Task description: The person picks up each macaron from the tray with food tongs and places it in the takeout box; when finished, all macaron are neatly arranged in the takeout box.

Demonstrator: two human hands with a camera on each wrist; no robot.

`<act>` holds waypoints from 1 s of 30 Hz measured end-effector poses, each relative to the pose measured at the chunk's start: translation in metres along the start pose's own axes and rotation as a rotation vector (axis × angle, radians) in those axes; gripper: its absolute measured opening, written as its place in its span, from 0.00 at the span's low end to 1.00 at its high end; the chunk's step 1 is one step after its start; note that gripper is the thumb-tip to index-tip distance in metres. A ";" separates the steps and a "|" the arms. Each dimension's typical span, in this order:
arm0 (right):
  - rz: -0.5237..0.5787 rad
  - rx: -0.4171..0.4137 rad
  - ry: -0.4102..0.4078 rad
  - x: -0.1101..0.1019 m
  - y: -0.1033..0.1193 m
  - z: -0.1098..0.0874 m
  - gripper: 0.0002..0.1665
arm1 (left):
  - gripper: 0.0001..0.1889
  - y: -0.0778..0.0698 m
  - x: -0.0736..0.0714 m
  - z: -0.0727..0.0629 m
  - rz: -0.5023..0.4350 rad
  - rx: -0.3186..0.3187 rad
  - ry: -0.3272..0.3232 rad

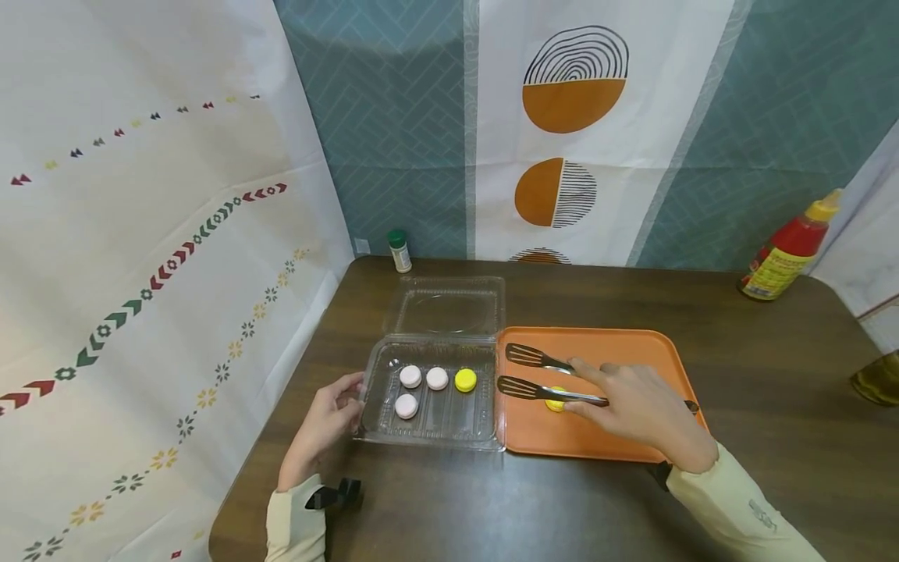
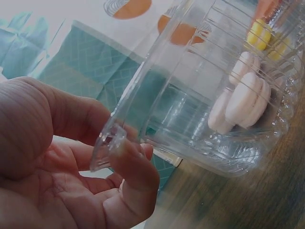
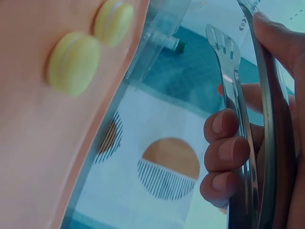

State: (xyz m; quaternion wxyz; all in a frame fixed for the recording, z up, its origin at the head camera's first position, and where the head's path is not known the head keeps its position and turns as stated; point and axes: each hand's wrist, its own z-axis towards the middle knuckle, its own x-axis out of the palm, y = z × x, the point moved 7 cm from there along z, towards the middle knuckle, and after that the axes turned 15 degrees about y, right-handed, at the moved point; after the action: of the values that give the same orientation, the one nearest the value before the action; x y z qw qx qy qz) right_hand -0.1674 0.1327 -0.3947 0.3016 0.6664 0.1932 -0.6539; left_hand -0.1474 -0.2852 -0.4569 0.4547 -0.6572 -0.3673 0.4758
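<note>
My left hand [image 1: 328,415] pinches the left rim of a clear plastic clamshell box [image 1: 382,437], thumb and fingertips on the rim in the left wrist view. Inside the box sit three pale pink macarons [image 1: 406,406] and a yellow macaron [image 1: 466,380]. My right hand [image 1: 635,402] grips metal tongs [image 1: 555,393], whose two slotted ends stand apart with nothing between them, over an orange tray [image 1: 590,441]. Partly hidden below the tongs is a yellow macaron [image 1: 554,405] on the tray. Two yellow macarons [image 3: 75,63] show on the tray in the right wrist view.
The box's open lid [image 1: 449,308] lies behind it. A green-capped shaker [image 1: 399,251] stands at the back left, and a red sauce bottle [image 1: 783,257] at the back right. A dark bottle [image 1: 878,380] is cut off at the right edge. Curtains [image 1: 400,140] hang behind the table.
</note>
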 end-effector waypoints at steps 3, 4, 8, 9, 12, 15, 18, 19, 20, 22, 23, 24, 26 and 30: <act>-0.003 0.017 -0.004 0.000 -0.007 -0.009 0.37 | 0.27 0.000 0.000 0.001 0.001 0.003 -0.004; -0.001 0.027 0.003 0.001 -0.009 -0.011 0.37 | 0.27 0.000 0.000 0.001 -0.001 0.004 -0.006; 0.015 0.082 0.040 0.003 -0.018 -0.022 0.38 | 0.26 0.001 0.000 0.002 0.001 0.003 -0.008; 0.014 0.096 0.046 0.003 -0.020 -0.025 0.39 | 0.26 0.001 0.000 0.002 0.003 0.001 -0.004; -0.008 0.122 0.038 0.003 -0.025 -0.033 0.39 | 0.26 0.002 0.000 0.003 0.004 -0.003 0.001; -0.038 0.125 0.018 0.002 -0.027 -0.039 0.39 | 0.27 0.002 0.000 0.004 0.009 -0.006 0.007; -0.060 0.126 0.007 0.003 -0.030 -0.045 0.38 | 0.26 0.003 0.000 0.003 0.008 -0.015 0.000; -0.066 0.129 0.004 0.004 -0.032 -0.048 0.39 | 0.27 0.003 0.000 0.002 0.007 -0.017 0.002; -0.067 0.132 0.006 0.005 -0.033 -0.050 0.39 | 0.27 0.003 0.000 0.002 0.005 -0.020 0.001; -0.077 0.136 -0.002 0.005 -0.037 -0.054 0.39 | 0.26 0.003 0.000 0.001 0.000 -0.023 -0.004; -0.083 0.136 -0.010 0.005 -0.039 -0.057 0.39 | 0.26 0.003 0.000 0.000 -0.001 -0.024 -0.004; -0.090 0.133 -0.021 0.005 -0.040 -0.059 0.40 | 0.26 0.003 -0.001 0.000 -0.001 -0.024 -0.005; -0.104 0.132 -0.035 0.005 -0.043 -0.065 0.40 | 0.26 0.002 -0.001 0.000 -0.004 -0.025 -0.006; -0.086 0.154 -0.002 0.010 -0.050 -0.074 0.39 | 0.27 0.002 -0.001 0.000 -0.010 -0.030 -0.007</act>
State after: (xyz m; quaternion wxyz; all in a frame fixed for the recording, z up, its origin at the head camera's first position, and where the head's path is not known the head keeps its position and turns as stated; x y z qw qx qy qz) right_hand -0.1436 0.2168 -0.4144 0.2213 0.6781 0.1705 -0.6798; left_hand -0.1473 -0.2865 -0.4583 0.4459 -0.6605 -0.3793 0.4701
